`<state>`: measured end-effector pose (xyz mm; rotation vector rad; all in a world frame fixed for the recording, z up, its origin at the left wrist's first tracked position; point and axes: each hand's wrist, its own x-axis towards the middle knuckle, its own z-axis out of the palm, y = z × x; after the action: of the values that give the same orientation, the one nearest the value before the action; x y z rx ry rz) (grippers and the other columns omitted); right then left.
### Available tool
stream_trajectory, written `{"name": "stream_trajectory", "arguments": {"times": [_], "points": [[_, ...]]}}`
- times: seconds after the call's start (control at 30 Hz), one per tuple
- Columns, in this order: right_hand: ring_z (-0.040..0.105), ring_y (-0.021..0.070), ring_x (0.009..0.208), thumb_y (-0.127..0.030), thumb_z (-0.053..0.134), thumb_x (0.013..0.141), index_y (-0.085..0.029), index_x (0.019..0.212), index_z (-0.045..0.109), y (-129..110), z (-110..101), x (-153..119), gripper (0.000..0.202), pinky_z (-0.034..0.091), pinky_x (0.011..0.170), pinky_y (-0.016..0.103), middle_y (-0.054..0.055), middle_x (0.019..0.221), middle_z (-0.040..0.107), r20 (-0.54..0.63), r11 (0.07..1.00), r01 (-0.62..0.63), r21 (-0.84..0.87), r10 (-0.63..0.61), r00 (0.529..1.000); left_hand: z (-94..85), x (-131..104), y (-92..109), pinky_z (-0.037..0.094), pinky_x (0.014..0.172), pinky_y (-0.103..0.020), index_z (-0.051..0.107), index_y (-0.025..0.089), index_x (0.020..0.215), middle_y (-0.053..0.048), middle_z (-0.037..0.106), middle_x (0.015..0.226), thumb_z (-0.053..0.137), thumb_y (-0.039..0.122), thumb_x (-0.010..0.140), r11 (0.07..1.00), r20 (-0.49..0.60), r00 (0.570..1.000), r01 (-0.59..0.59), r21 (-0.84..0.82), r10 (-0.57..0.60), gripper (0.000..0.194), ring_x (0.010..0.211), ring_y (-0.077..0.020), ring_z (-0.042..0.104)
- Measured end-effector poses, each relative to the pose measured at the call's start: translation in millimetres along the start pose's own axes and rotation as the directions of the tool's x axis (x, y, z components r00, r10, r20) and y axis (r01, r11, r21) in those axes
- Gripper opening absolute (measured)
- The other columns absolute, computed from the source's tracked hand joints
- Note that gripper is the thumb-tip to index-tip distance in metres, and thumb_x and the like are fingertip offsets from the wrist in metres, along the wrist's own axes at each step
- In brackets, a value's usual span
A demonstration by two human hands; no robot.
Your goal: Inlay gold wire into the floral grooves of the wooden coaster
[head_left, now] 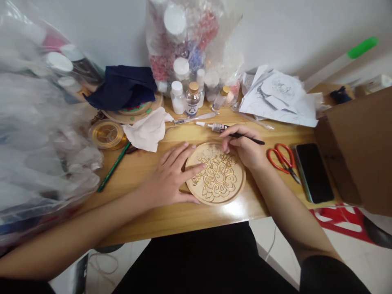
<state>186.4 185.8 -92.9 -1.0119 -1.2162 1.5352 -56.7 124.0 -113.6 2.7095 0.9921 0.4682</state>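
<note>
Both hands work near the tabletop's front edge: left hand [170, 176] flat, fingers spread, steadying the wooden disc [216, 173]; right hand [243, 148] pinching a thin tool [248, 139] over it.

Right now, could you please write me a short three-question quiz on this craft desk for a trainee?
1. True or false: the left hand rests flat on the round wooden disc.
2. What does the right hand hold? A) the red scissors B) a thin black tool C) the phone
3. Fill in: the green pencil lies to the disc's ____ side.

Key: 1 true; 2 B; 3 left.
</note>
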Motion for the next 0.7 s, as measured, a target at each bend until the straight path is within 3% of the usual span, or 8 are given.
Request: {"name": "stream_trajectory", "arguments": {"times": [0.23,0.7], "points": [[0.056,0.0099,0.05,-0.011,0.052,0.064,-0.017,0.078,0.07,2.7,-1.6,0.6,0.024,0.039,0.048,0.022,-0.001,0.056,0.065,0.059,1.0,-0.024,-0.017,0.025,0.998,1.6,-0.9,-0.5,0.032,0.109,-0.056,0.049,0.026,0.139,-0.019,0.026,0.156,0.058,0.074,0.077,1.0,-0.018,1.0,-0.017,-0.004,0.017,0.079,0.142,-0.0416,0.028],[0.055,0.0115,0.05,-0.012,0.052,0.066,-0.018,0.079,0.067,4.2,-2.0,1.1,0.021,0.039,0.046,0.024,-0.001,0.056,0.063,0.055,0.998,-0.011,-0.068,0.015,0.998,1.0,-0.6,-0.2,0.032,0.109,-0.056,0.049,0.024,0.139,-0.02,0.027,0.156,0.059,0.072,0.078,1.0,-0.024,0.999,-0.029,0.004,0.029,0.079,0.141,-0.0416,0.03]]}}
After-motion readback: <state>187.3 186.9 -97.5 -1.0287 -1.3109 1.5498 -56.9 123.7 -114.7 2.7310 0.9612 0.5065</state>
